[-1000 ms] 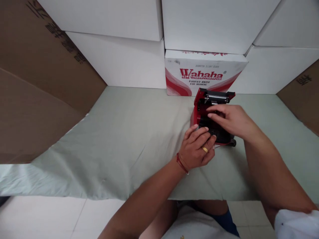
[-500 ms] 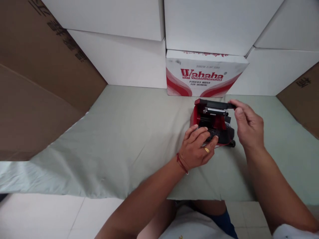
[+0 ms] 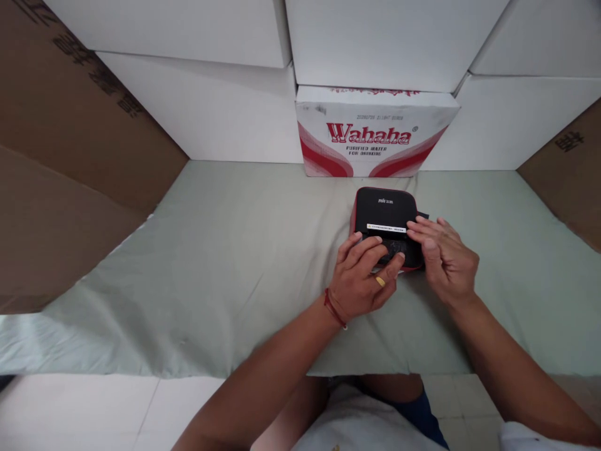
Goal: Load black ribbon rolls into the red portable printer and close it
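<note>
A small black label printer point(image 3: 385, 213) with red sides sits on the cloth-covered table, its lid down. Across the lid runs a white strip sticker point(image 3: 386, 228) with small print. My left hand point(image 3: 364, 275) rests on the front of the printer, fingers spread over its dark front panel; a ring and a red bracelet show on it. At the printer's right side is my right hand point(image 3: 448, 257), its fingertips laid on the right edge of the lid and the thumb apart. Part of the front panel is hidden under the left fingers.
Behind the printer stands a white and red water carton point(image 3: 375, 134), against stacked white boxes point(image 3: 201, 106). Brown cardboard point(image 3: 70, 169) walls the left side, and another brown carton point(image 3: 568, 169) stands at right. A pale green cloth point(image 3: 211, 269) covers the table up to its front edge.
The printer's lid, raised with the inside showing earlier, is now down. My right hand has moved down and left with it. The left hand keeps its place on the printer's front.
</note>
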Action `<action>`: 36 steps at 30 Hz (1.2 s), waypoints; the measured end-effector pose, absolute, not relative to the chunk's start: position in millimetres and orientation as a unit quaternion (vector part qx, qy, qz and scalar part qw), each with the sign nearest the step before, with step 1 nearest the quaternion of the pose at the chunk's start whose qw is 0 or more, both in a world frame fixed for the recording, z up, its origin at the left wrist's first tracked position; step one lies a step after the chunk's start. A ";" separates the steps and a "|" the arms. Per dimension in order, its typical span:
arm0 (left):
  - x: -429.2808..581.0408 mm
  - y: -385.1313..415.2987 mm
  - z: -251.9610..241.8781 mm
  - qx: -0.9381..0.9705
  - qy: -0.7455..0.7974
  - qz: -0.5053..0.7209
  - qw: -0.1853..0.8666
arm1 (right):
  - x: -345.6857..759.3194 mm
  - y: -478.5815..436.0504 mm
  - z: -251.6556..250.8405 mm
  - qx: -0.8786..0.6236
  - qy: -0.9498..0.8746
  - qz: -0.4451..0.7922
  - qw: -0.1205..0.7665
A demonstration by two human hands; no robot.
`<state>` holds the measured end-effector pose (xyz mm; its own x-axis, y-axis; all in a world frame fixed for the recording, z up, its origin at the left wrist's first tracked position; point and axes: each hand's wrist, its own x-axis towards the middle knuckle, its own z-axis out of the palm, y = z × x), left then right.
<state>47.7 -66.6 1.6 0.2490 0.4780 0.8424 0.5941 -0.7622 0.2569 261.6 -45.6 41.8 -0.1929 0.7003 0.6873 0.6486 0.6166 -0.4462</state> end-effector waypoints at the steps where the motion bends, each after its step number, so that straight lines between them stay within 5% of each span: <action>1: 46.5 -65.8 2.8 -0.783 -0.338 -0.519 0.052 | 262.1 -45.7 42.0 -0.434 -0.777 0.018 0.455; 9: 22.3 -43.4 15.7 -0.696 -0.415 -0.552 -0.195 | 259.3 -45.7 35.7 -0.436 -0.763 0.038 0.475; 18: 23.5 -39.6 10.7 -0.665 -0.393 -0.593 -0.226 | 248.3 -49.8 36.2 -0.435 -0.752 0.039 0.493; 36: 18.8 -10.8 -16.3 -0.401 -0.275 -0.564 -0.667 | 243.6 -73.4 45.4 -0.356 -0.820 -0.026 0.447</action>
